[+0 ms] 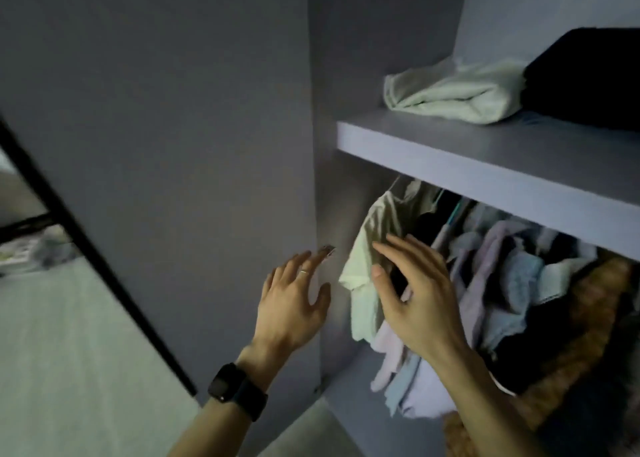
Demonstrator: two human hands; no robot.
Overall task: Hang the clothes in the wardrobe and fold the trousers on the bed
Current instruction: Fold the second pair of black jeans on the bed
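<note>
A pale cream top point(367, 248) hangs at the left end of the wardrobe rail, under the shelf point(485, 165). My right hand point(415, 293) is spread open just in front of it, fingers straight, holding nothing. My left hand point(294, 304), with a ring and a black watch on the wrist, is open beside the wardrobe's left side panel point(207, 144). Several lilac, blue and dark garments point(502, 276) hang to the right of the cream top. Whether my right fingertips touch the cream top is unclear.
On the shelf lie a folded pale cloth point(450, 92) and a black folded item point(585, 75). A brown fuzzy garment point(588, 335) fills the lower right. A black-framed edge point(97, 259) slants at left, with the bed surface point(69, 352) beyond.
</note>
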